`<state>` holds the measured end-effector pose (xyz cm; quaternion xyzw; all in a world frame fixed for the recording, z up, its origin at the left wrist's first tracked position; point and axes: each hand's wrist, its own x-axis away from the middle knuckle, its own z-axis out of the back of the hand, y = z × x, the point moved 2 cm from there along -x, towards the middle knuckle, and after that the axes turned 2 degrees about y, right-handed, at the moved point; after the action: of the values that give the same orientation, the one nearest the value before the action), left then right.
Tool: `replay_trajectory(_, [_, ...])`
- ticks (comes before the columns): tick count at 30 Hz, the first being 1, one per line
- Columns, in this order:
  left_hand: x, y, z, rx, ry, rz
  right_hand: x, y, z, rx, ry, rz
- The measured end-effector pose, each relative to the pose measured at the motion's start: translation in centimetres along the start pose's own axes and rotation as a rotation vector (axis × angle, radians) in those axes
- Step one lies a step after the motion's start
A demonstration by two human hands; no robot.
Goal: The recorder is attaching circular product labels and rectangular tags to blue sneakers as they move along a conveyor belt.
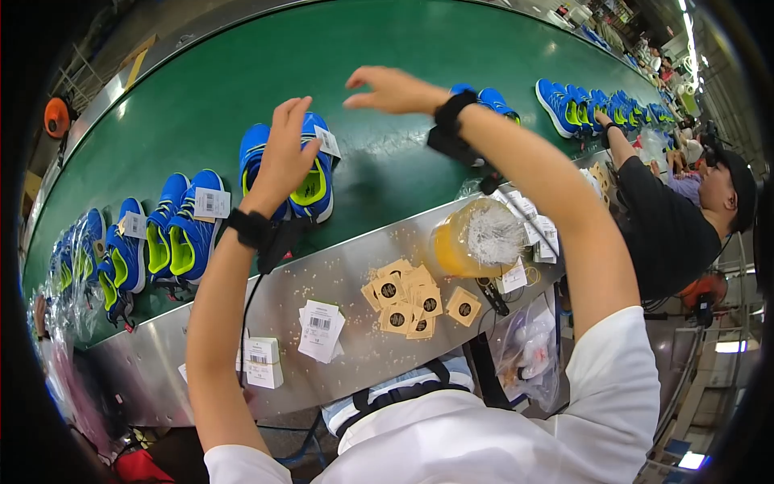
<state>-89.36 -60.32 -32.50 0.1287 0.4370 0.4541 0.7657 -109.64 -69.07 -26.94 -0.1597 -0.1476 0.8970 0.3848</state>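
Observation:
My left hand (284, 153) reaches over a pair of blue sneakers (324, 187) with lime-green linings on the green belt (403, 161). Its fingers are stretched out, with the thumb apart, and they cover part of the left shoe; whether they touch it I cannot tell. A white tag (327, 142) hangs at the right shoe of this pair. Farther right and higher, my right hand (392, 90) hovers above the belt, thumb and fingers apart, nothing in them. Black bands with small devices circle both wrists.
More tagged blue sneakers (193, 238) line the belt at left, others (556, 105) at right. The metal ledge holds white tags (320, 329), a banded tag stack (264, 363), brown paper cards (407, 297) and a yellowish tub (463, 246). A co-worker (669, 218) stands at right.

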Motion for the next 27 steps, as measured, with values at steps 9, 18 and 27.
replay_trajectory(9, [7.4,2.5,1.6,-0.465,-0.486,-0.11,12.7,6.3,7.2,0.674,-1.061,-0.732])
replay_trajectory(18, [8.2,-0.1,1.0,-0.542,-0.286,-0.165,14.6,5.7,6.0,0.358,-0.184,-0.568])
replay_trajectory(27, [8.3,-0.8,1.0,-0.59,-0.235,-0.102,9.3,-1.7,5.1,0.243,-0.08,-0.097])
